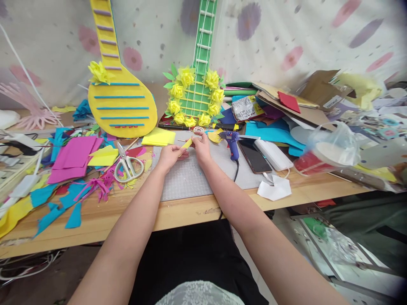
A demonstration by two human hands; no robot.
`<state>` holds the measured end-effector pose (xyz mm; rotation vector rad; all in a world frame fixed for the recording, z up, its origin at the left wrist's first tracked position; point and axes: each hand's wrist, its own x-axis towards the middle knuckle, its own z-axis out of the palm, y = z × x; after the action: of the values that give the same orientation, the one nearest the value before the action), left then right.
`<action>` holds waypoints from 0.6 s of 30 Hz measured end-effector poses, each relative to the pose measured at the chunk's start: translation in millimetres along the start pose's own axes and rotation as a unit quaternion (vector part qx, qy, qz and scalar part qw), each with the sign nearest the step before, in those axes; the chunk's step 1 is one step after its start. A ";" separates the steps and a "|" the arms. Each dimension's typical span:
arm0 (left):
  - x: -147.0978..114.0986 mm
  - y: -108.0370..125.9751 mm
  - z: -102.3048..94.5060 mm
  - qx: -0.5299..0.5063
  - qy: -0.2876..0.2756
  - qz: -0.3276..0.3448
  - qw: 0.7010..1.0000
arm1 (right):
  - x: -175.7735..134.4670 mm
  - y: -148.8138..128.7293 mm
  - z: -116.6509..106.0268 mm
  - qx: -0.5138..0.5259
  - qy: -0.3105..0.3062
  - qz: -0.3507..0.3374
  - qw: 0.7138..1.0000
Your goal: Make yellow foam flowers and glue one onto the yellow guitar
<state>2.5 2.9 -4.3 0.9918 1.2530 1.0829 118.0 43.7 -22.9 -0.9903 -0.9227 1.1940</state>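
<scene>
Over the grey cutting mat (184,182), both my hands hold a small strip of yellow paper (187,144) between their fingertips. My left hand (173,156) is closed on its lower left end. The fingers of my right hand (201,145) pinch its other end. A thin stick (182,140) shows just left of the right fingers; whether it is held, I cannot tell. A blue glue gun (232,144) lies right of my right hand, with a yellow petal-like piece (215,136) by its nozzle. Behind my left hand is a stack of yellow paper (159,137).
White-handled scissors (129,166) lie left of the mat among pink sheets (74,156) and coloured scraps. A yellow paper instrument (122,108) and a green one (201,95) with yellow flowers lean at the back. Rightward are a phone (254,156), power bank (274,154) and bagged cup (327,154).
</scene>
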 end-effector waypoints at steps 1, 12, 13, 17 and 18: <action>0.1 -0.1 -0.2 -0.002 0.001 0.001 1.000 | 0.1 -0.5 0.1 0.005 0.005 0.000 1.000; 2.1 -4.1 -2.7 -0.026 0.010 0.030 0.999 | -8.4 4.4 -1.3 -0.047 -0.062 -0.003 0.997; 1.9 -3.5 -3.5 -0.023 0.004 0.030 0.999 | -8.0 4.7 -2.1 -0.052 -0.062 -0.009 0.997; 1.3 -0.7 -5.5 -0.022 -0.011 0.026 0.999 | -5.8 3.6 -4.3 -0.046 -0.074 -0.023 0.996; 1.6 -0.6 -5.2 -0.026 -0.004 0.029 0.999 | -5.4 3.2 -4.4 -0.043 -0.080 -0.023 0.996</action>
<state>-2.6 4.2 -5.6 0.9966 1.1900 1.1495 120.5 38.1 -27.6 -0.9459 -1.1249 1.2149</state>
